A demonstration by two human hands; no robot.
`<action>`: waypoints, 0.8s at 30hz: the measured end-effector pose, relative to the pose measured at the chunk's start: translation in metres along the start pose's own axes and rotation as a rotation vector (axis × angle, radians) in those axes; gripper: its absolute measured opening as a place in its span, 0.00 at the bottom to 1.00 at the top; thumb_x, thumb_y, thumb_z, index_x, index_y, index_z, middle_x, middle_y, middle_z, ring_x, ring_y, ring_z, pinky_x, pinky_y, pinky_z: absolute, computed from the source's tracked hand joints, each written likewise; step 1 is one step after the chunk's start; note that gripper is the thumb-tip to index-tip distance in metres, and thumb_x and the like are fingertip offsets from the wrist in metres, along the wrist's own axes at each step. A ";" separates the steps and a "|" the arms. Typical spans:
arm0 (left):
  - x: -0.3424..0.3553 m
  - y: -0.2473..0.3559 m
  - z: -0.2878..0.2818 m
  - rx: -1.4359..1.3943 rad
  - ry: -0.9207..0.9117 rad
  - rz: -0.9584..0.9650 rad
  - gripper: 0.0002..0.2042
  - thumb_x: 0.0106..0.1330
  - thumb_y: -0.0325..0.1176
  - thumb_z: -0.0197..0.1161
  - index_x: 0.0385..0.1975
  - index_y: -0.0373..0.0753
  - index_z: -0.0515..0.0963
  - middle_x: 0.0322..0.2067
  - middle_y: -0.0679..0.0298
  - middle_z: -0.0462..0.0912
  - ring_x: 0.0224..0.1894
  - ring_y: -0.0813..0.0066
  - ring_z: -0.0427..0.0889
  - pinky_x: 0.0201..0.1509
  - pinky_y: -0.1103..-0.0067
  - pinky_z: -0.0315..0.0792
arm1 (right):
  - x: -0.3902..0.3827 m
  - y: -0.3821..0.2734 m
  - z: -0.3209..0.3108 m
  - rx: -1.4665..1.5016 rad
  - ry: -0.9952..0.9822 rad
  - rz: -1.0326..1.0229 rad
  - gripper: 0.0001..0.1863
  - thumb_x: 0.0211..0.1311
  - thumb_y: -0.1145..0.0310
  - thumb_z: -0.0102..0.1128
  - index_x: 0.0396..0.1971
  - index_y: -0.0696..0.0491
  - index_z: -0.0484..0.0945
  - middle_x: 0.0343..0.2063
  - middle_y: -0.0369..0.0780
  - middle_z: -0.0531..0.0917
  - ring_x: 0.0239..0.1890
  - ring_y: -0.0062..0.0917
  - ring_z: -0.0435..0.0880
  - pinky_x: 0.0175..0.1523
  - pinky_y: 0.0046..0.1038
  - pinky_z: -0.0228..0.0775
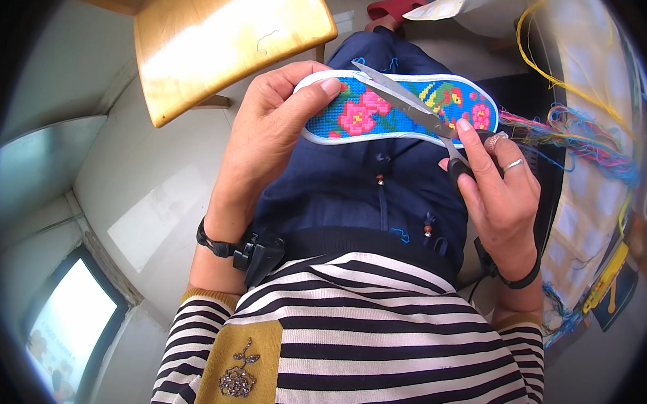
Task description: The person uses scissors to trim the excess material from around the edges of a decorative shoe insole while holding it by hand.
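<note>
Over my lap lies an embroidered insole (325,122), blue with pink flowers, green leaves and a white edge. My left hand (277,113) pinches its left end, thumb on top and fingers beneath. A pair of scissors (407,101) with black handles is in my right hand (503,188). The blades are parted and slant across the insole, with the upper tip near its far white edge. A finger of my right hand rests along the scissors near the pivot. Bits of blue thread (360,63) stick out by that far edge.
A wooden stool (222,46) stands at the far left, a loose thread on its seat. To the right, a tangle of coloured threads (593,145) and yellow yarn (560,81) lie on a checked cloth (579,206). Blue thread scraps (401,236) cling to my dark trousers.
</note>
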State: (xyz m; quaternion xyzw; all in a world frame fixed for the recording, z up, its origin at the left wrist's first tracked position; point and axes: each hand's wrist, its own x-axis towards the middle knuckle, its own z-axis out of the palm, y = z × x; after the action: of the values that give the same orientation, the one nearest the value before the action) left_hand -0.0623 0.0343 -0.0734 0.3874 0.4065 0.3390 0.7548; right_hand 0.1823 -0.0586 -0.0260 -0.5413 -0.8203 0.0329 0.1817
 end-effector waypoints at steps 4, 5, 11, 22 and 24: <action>-0.001 0.000 -0.002 -0.062 -0.008 0.011 0.10 0.65 0.33 0.60 0.37 0.32 0.78 0.31 0.66 0.82 0.32 0.86 0.79 0.42 0.88 0.72 | 0.005 -0.003 -0.003 0.008 -0.031 0.013 0.31 0.34 0.81 0.67 0.48 0.58 0.78 0.30 0.44 0.72 0.30 0.34 0.77 0.33 0.31 0.72; -0.001 0.000 -0.002 -0.062 -0.010 0.008 0.10 0.65 0.33 0.60 0.37 0.32 0.78 0.31 0.66 0.82 0.32 0.86 0.79 0.42 0.88 0.72 | 0.005 -0.003 -0.003 -0.005 -0.045 0.014 0.31 0.33 0.81 0.67 0.48 0.58 0.78 0.31 0.44 0.72 0.31 0.34 0.77 0.34 0.31 0.72; -0.001 -0.001 -0.003 -0.072 0.024 0.018 0.09 0.64 0.32 0.60 0.37 0.32 0.79 0.31 0.66 0.82 0.32 0.87 0.78 0.41 0.87 0.72 | 0.005 0.001 -0.006 -0.066 -0.078 0.103 0.32 0.34 0.81 0.67 0.49 0.56 0.77 0.31 0.44 0.73 0.32 0.35 0.77 0.36 0.32 0.72; 0.000 0.002 -0.004 -0.066 0.018 0.008 0.10 0.64 0.31 0.61 0.38 0.31 0.79 0.32 0.64 0.83 0.33 0.84 0.80 0.43 0.86 0.73 | 0.004 -0.003 -0.017 -0.054 -0.086 0.027 0.33 0.35 0.76 0.69 0.51 0.56 0.76 0.34 0.45 0.72 0.33 0.37 0.76 0.37 0.33 0.72; 0.000 0.003 -0.004 -0.059 0.016 0.010 0.10 0.64 0.32 0.61 0.38 0.31 0.79 0.32 0.64 0.83 0.33 0.84 0.80 0.43 0.86 0.73 | 0.004 -0.002 -0.017 -0.083 -0.074 0.026 0.33 0.35 0.75 0.70 0.51 0.56 0.76 0.34 0.45 0.72 0.33 0.37 0.76 0.36 0.33 0.71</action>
State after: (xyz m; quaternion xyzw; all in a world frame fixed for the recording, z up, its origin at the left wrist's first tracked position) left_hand -0.0666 0.0369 -0.0726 0.3643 0.4005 0.3576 0.7609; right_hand 0.1851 -0.0585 -0.0088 -0.5572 -0.8202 0.0213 0.1281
